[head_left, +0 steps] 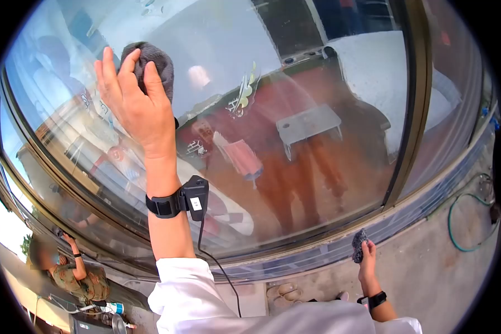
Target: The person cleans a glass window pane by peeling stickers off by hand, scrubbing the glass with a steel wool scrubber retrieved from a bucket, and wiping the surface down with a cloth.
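Note:
My left hand (136,108) is raised high against a large glass window (228,183), fingers spread over a dark grey cloth (160,64) pressed to the pane. A black strap with a small box and a cable (196,199) is on that forearm. Low on the right, my right hand (367,261) pinches a fuzzy grey scrubber or cloth (359,246), apart from the glass and below the window frame (406,156). A black band (377,299) circles that wrist. Character stickers and a floral decal (244,92) show on the pane.
Another person (80,275) in a patterned top stands at the lower left, one arm raised to the window. A bucket (115,308) is near that person. A green hose (456,228) lies on the concrete at right. Shoes (286,291) sit below. A small table (309,125) shows through the glass.

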Tool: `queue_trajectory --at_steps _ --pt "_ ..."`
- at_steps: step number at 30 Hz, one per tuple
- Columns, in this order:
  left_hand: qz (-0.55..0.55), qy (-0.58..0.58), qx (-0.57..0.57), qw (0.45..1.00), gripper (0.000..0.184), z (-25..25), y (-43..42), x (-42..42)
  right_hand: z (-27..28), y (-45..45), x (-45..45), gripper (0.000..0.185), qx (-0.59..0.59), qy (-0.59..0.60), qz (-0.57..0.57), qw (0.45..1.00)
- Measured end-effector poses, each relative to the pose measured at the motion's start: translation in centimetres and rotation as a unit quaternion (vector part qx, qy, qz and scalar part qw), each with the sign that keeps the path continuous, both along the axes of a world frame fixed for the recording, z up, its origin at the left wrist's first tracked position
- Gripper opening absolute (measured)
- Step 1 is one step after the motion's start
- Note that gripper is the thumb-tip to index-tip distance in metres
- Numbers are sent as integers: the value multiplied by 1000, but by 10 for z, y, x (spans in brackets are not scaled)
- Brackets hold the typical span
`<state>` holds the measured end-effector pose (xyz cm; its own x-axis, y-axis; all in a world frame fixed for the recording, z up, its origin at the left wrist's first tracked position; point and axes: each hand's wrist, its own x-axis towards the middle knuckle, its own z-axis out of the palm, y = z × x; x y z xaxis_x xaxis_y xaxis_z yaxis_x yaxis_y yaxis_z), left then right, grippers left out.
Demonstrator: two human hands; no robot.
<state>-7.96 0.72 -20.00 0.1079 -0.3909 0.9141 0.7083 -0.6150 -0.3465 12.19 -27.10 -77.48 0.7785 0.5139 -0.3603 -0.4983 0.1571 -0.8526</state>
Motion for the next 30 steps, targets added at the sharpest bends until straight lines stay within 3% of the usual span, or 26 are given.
queue_trajectory --at_steps 2,4,6,8,9,11,14,15,16,18,21,25,26,28,30 --pt "10 56 -49 997 30 -53 -16 18 38 4 -3 46 31 -20 -14 999" --pt "12 238 -112 965 38 -140 -37 40 51 11 3 44 42 -75 -36 996" --pt "35 426 -29 903 36 -226 -41 57 69 19 16 41 74 -107 -30 991" --pt "43 482 56 873 35 -272 -47 74 86 26 31 40 80 -127 -21 988" --pt "55 501 94 859 33 -278 -48 81 95 33 37 38 90 -138 -22 986" --pt "38 444 61 893 35 -247 -54 99 106 46 43 37 95 -164 -48 981" --pt "-20 286 -39 957 39 -144 -65 126 119 57 51 38 129 -182 -66 973" --pt "-20 212 -46 976 40 -122 -65 133 129 65 50 38 127 -186 -64 972" --pt "-24 210 -48 976 40 -122 -64 132 139 74 49 39 158 -183 -99 965" --pt "-3 221 -20 975 41 -126 -71 144 174 80 48 41 203 -202 -164 944" --pt "-14 362 -22 932 43 -201 -60 114 228 93 57 45 236 -307 -216 896" --pt "-13 505 -16 863 39 -284 -34 35 271 124 59 47 173 -492 -189 832" --pt "-5 508 -29 861 39 -291 -29 13 289 130 46 46 140 -580 -219 772" --pt "13 505 -45 862 38 -298 -15 -28 328 137 12 49 138 -685 -168 695" --pt "36 505 -57 861 37 -295 -4 -67 369 150 -16 50 156 -814 -69 556"
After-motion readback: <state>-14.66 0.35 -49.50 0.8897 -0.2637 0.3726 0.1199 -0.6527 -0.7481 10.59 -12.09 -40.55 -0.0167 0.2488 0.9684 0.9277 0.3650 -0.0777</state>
